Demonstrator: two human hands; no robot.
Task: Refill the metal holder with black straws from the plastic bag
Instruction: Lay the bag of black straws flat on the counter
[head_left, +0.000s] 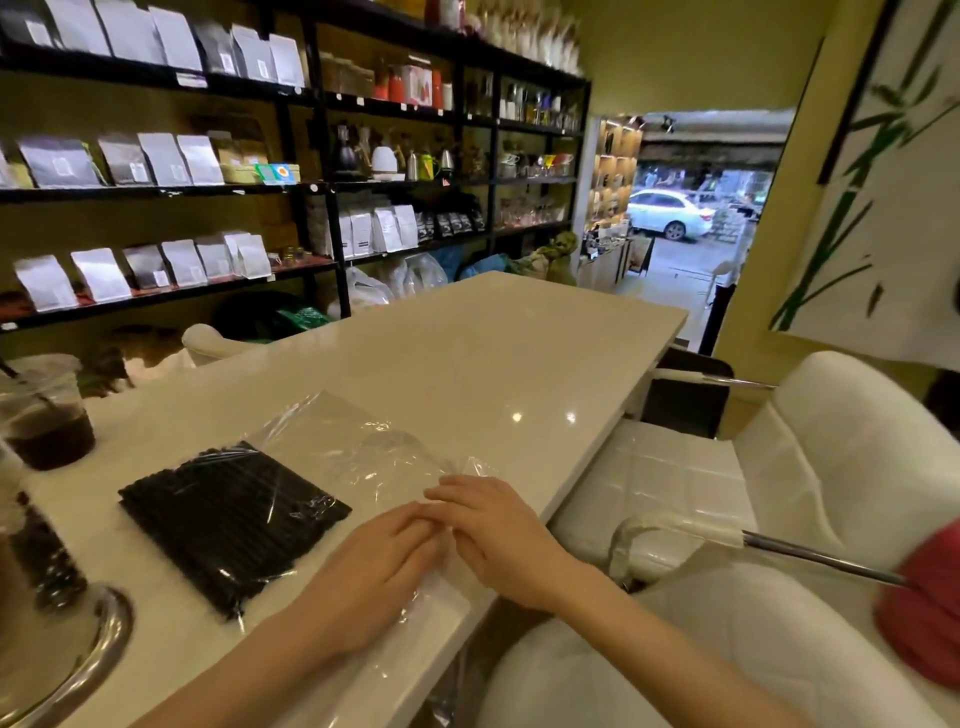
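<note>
Black straws, clear plastic, pale counter

The straws (228, 519) are solid black under a clear, glossy plastic bag (363, 447) that lets the counter (467, 353) show through — a cream-white, faintly speckled surface with small bright glints near its right edge. At the counter's left edge a clear cup (47, 415) holds a dark brown, almost black drink. Beside the right edge stands a white chair (831, 467) with quilted square stitching and silver armrests. Black shelving (322, 182) behind carries white and grey pouches — the wall panel (883, 182) is white with green bamboo.
</note>
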